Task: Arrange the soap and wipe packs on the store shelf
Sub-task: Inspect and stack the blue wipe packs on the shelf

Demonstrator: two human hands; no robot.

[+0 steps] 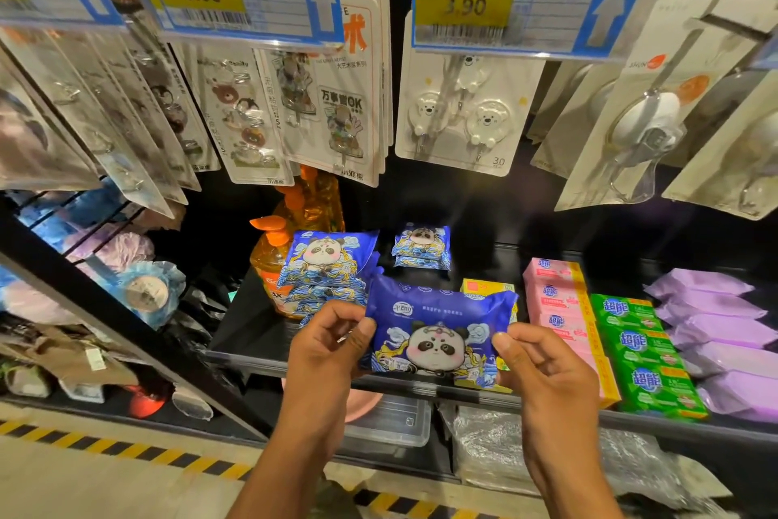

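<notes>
Your left grip (326, 344) and right grip (543, 367) each pinch one end of the blue panda wipe pack (438, 333), held over the shelf (252, 333) front. It looks soft, light and slick, so hold the crimped ends.

- Black shelf (252, 333), orange pump bottles (269, 257) back left.
- Blue panda wipe packs (324, 266) stacked beside them; smaller stack (422, 247) behind.
- Rows rightward: pink soaps (555, 299), green soaps (640, 354), purple packs (715, 320).
</notes>
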